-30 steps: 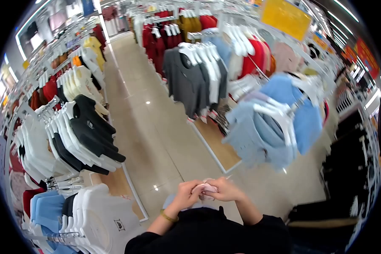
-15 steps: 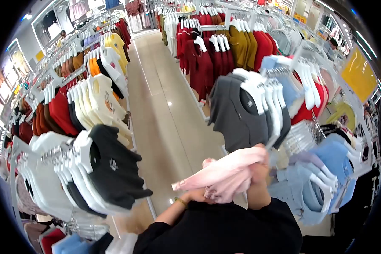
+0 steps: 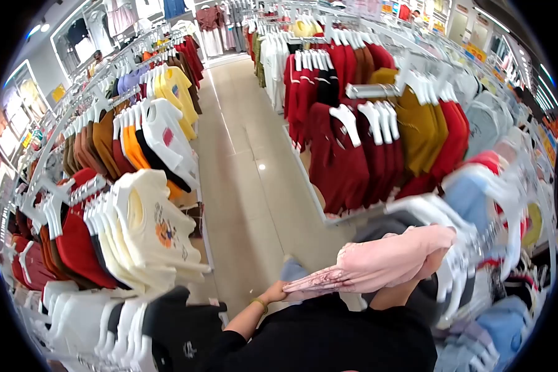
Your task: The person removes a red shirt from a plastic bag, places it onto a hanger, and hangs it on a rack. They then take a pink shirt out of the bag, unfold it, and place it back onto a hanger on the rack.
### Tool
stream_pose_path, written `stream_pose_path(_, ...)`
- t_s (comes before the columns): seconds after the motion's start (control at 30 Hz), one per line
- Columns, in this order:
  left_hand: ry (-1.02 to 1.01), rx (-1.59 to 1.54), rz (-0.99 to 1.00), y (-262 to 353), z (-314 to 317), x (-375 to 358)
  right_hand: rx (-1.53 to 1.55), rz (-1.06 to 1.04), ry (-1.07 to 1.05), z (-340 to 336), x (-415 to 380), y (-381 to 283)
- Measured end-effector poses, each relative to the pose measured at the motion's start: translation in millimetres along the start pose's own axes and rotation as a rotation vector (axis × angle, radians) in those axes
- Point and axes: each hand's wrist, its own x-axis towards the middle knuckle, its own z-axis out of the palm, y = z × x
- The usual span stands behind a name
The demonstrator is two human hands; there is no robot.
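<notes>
A pink garment [image 3: 390, 257] is stretched sideways between my two hands, in front of my body. My left hand [image 3: 276, 291], with a yellowish bracelet at the wrist, is closed on its bunched, narrow end. At the other end my right hand [image 3: 437, 261] holds the wider part up; cloth covers most of its fingers. Right beside that hand are white hangers [image 3: 459, 273] on a rack. A dark grey top [image 3: 387, 226] hangs partly behind the pink cloth.
Racks of clothes line both sides of a tiled aisle [image 3: 242, 186]. Dark red tops [image 3: 338, 161] hang ahead on the right, cream shirts [image 3: 146, 217] on the left. A black top [image 3: 183, 328] hangs close to my left arm. Light blue garments [image 3: 502, 322] hang at lower right.
I have advanced along the aisle, and the racks have shifted down in view. The pink garment, bunched before, is now pulled out lengthwise, its right end moved right. My hands are farther apart.
</notes>
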Motion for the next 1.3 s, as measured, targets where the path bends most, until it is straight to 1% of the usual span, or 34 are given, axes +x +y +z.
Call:
stream_pose_path(0.03, 0.017, 0.002, 0.002, 2.3, -27.4, 22.0, 0.359, 0.104, -0.137, 18.5, 20.2, 29.5)
stream_pose_path(0.07, 0.036, 0.071, -0.061, 12.6, -56.2, 40.0, 0.343, 0.047, -0.004, 47.8, 39.4, 47.6)
stream_pose_path(0.1, 0.047, 0.136, -0.134, 21.8, -81.2, 56.6, 0.346, 0.059, -0.005, 62.9, 62.6, 73.0)
stream_pose_path(0.13, 0.074, 0.208, -0.149, 22.0, -103.2, 78.0, -0.052, -0.111, 0.059, 75.1, 82.4, 97.5)
stream_pose_path(0.17, 0.093, 0.137, -0.14, 42.7, -129.8, 94.0, -0.456, -0.275, 0.113, 81.6, 97.5, 119.6)
stream_pose_path(0.2, 0.124, 0.103, -0.128, 36.8, -150.1, 113.4, -0.884, -0.608, -0.101, 64.3, 115.0, 147.8)
stream_pose_path(0.23, 0.158, 0.069, -0.111, 24.4, -168.4, 130.1, -0.896, -0.556, -0.156, 90.0, 130.1, 157.0)
stream_pose_path(0.27, 0.167, 0.061, -0.112, 16.0, -188.0, 143.1, -0.894, -0.487, -0.166, 98.2, 142.8, 175.1)
stream_pose_path(0.3, 0.16, 0.205, -0.169, 7.4, -209.9, 154.6, -0.889, -0.422, -0.175, 106.2, 155.7, 194.2)
stream_pose_path(0.33, 0.154, 0.35, -0.227, -2.0, -232.2, 165.9, -0.88, -0.426, -0.185, 116.8, 170.4, 214.1)
stream_pose_path(0.37, 0.166, 0.35, -0.226, -16.0, -251.7, 174.8, -0.698, -0.332, -0.22, 125.2, 184.4, 236.1)
stream_pose_path(0.43, 0.321, 0.282, -0.327, -44.7, -287.3, 184.4, -0.335, -0.139, -0.278, 143.4, 209.3, 282.5)
stream_pose_path(0.5, 0.337, 0.201, -0.38, -71.0, -324.9, 195.7, 0.017, 0.06, -0.323, 161.2, 228.0, 329.5)
stream_pose_path(0.53, 0.386, 0.152, -0.361, -80.4, -346.2, 204.8, -0.051, 0.037, -0.25, 171.5, 235.1, 356.6)
stream_pose_path(0.57, 0.435, 0.104, -0.342, -90.0, -371.1, 217.0, -0.049, 0.035, -0.251, 180.6, 246.3, 384.0)
stream_pose_path(0.6, 0.475, 0.064, -0.374, -99.0, -394.9, 227.1, -0.019, 0.041, -0.275, 190.1, 257.4, 410.9)
stream_pose_path(0.63, 0.474, 0.065, -0.375, -105.3, -421.5, 239.3, 0.009, 0.049, -0.299, 203.2, 268.8, 435.1)
stream_pose_path(0.67, 0.47, 0.071, -0.473, -110.1, -449.2, 249.3, -0.02, 0.041, -0.285, 218.5, 282.0, 458.6)
stream_pose_path(0.7, 0.463, 0.081, -0.572, -113.2, -479.0, 256.0, -0.026, 0.05, -0.216, 236.0, 293.2, 480.0)
stream_pose_path(0.73, 0.455, 0.081, -0.613, -137.5, -505.0, 268.5, 0.058, 0.071, -0.224, 253.6, 308.2, 499.9)
stream_pose_path(0.77, 0.456, 0.085, -0.602, -144.3, -540.1, 284.1, 0.139, 0.091, -0.24, 270.8, 325.4, 517.8)
stream_pose_path(0.8, 0.489, 0.018, -0.576, -151.9, -568.7, 297.2, 0.133, 0.086, -0.248, 285.9, 339.1, 532.7)
stream_pose_path(0.87, 0.6, -0.061, -0.516, -145.5, -619.4, 329.7, -0.154, -0.074, -0.137, 320.4, 365.6, 559.3)
stream_pose_path(0.9, 0.669, -0.053, -0.412, -120.8, -648.5, 350.2, -0.055, -0.033, -0.172, 317.6, 377.4, 579.5)
stream_pose_path(0.93, 0.735, -0.038, -0.311, -89.1, -678.2, 370.3, -0.082, -0.016, -0.174, 327.6, 388.5, 596.4)
stream_pose_path(1.0, 0.767, -0.023, -0.134, -22.5, -731.8, 416.7, -0.113, 0.004, -0.155, 344.6, 406.3, 634.9)
stream_pose_path(1.03, 0.743, -0.071, -0.044, 12.7, -753.6, 437.3, -0.253, 0.059, -0.222, 349.9, 413.7, 656.6)
stream_pose_path(1.07, 0.719, -0.121, 0.047, 48.8, -774.3, 456.2, -0.392, 0.115, -0.29, 354.5, 421.5, 679.3)
stream_pose_path(1.1, 0.643, -0.068, 0.224, 86.4, -796.9, 473.2, -0.531, 0.171, -0.359, 359.1, 431.4, 703.4)
stream_pose_path(1.13, 0.565, -0.018, 0.399, 120.9, -817.9, 490.5, -0.572, 0.215, -0.544, 364.1, 445.1, 730.1)
stream_pose_path(1.17, 0.499, -0.031, 0.474, 150.7, -835.8, 510.6, -0.609, 0.261, -0.731, 369.0, 459.6, 756.5)
stream_pose_path(1.2, 0.434, -0.044, 0.548, 170.9, -851.4, 531.7, -0.603, 0.271, -0.78, 383.0, 470.7, 780.1)
stream_pose_path(1.23, 0.435, -0.045, 0.547, 180.6, -864.2, 553.7, -0.597, 0.28, -0.832, 398.2, 481.4, 804.3)
stream_pose_path(1.3, 0.078, -0.329, 0.512, 189.5, -895.3, 597.5, -0.658, 0.202, -0.917, 402.2, 506.2, 863.2)
